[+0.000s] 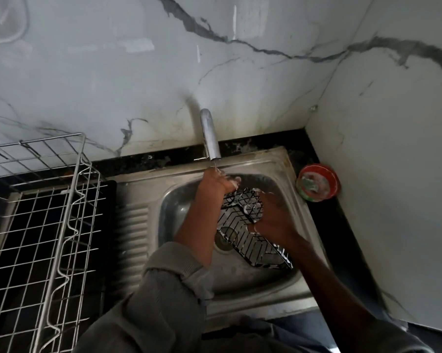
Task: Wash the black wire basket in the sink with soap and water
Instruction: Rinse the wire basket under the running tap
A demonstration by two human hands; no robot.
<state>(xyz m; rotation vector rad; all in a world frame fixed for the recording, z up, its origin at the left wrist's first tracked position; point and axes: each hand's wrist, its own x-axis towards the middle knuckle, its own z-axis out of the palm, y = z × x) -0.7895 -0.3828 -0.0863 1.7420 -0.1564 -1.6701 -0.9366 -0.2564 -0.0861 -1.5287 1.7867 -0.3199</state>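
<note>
The stainless steel sink (240, 281) set into the black surface (342, 225) lay beneath both hands. Left of the left hand stood a large silver wire dish rack (49, 225). The black rectangular wire basket (250, 233) was tilted inside the sink bowl, its far end raised and flecked with white suds, its near end low over the drain. The chrome tap spout (209, 136) hung directly above the left hand (214, 184), dripping onto it; that hand's soapy fingers (233, 180) were curled around the basket's far edge. The right hand (270, 215) clenched the basket's right rim, fingers wrapped around the wire. Right of the right hand, a small red round soap tub (317, 183) sat on the surface in the corner.

Judgement: the soaping and scrubbing step was in hand. The next move would likely call for rubbing the unsudded near end, then a fuller flow of water for rinsing.
</note>
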